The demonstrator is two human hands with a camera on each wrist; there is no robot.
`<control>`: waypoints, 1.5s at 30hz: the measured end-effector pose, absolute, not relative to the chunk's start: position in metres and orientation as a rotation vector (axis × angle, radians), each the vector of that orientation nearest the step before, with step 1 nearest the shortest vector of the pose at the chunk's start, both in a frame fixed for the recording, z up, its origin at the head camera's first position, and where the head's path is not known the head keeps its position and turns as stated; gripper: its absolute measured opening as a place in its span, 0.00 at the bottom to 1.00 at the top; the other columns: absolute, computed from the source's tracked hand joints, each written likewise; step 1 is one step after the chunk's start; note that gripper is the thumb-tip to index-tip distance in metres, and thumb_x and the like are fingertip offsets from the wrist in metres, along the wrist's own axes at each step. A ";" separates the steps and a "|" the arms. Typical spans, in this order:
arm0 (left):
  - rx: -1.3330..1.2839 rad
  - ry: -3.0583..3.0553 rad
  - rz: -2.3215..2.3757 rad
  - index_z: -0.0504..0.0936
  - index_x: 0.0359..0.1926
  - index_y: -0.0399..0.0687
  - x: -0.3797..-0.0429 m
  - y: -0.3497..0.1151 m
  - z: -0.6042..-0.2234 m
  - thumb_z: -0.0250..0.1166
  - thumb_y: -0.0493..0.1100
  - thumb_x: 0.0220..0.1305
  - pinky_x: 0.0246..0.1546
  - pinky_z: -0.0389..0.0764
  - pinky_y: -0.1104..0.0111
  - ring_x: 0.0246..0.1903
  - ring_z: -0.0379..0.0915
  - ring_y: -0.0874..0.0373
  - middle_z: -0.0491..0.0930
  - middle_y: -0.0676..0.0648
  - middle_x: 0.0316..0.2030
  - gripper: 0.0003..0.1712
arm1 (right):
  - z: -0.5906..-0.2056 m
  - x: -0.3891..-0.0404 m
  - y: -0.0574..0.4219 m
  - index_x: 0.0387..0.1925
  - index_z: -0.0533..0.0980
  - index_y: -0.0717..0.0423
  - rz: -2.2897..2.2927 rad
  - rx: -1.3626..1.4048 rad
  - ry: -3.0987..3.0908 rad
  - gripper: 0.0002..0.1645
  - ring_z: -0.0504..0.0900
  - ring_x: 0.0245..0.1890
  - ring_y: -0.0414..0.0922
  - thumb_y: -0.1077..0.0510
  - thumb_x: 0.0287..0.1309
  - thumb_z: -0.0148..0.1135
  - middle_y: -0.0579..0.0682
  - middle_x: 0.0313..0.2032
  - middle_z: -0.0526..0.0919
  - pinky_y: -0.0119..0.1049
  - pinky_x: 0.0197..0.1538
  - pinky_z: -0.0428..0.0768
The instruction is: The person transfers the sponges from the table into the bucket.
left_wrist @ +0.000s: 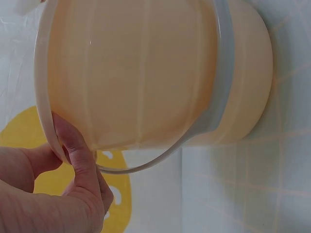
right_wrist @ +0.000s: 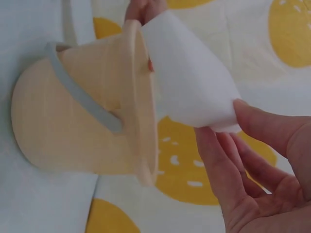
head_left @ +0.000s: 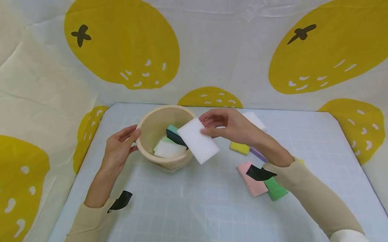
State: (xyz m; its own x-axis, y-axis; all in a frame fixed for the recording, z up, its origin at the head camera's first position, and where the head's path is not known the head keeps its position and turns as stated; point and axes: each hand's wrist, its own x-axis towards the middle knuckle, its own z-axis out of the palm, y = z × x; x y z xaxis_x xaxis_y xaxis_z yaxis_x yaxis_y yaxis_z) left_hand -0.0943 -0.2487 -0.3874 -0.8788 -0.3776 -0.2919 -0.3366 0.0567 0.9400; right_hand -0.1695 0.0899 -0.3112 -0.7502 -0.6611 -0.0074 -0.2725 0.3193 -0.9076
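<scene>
A cream bucket (head_left: 144, 147) stands at the left of the table, its grey handle (left_wrist: 222, 68) hanging down the side. My left hand (head_left: 117, 146) pinches the bucket's rim on the left between thumb and fingers. With my right hand (head_left: 227, 126) I pinch a white sponge (head_left: 197, 141) by one edge, above the bucket's right rim. Inside the bucket lie another white sponge (head_left: 170, 149), a dark-and-teal sponge (head_left: 176, 135) and something light green, partly covered. In the right wrist view the held white sponge (right_wrist: 189, 73) hangs beside the bucket's mouth.
Right of the bucket lie a yellow sponge (head_left: 239, 148), a purple sponge (head_left: 258, 154), a pink sponge (head_left: 251, 179), a green sponge (head_left: 276, 189) and a white sponge (head_left: 255, 120). My right arm partly covers this group. A lemon-print cloth (head_left: 216, 46) hangs behind the table.
</scene>
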 end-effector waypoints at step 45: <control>0.807 -2.226 -2.014 0.77 0.69 0.51 -0.095 -0.247 -0.385 0.70 0.58 0.65 0.43 0.85 0.75 0.49 0.79 0.58 0.77 0.47 0.62 0.34 | -0.346 -0.223 -0.015 0.52 0.80 0.67 -1.322 -0.786 2.169 0.17 0.84 0.38 0.49 0.63 0.63 0.71 0.58 0.42 0.85 0.48 0.47 0.88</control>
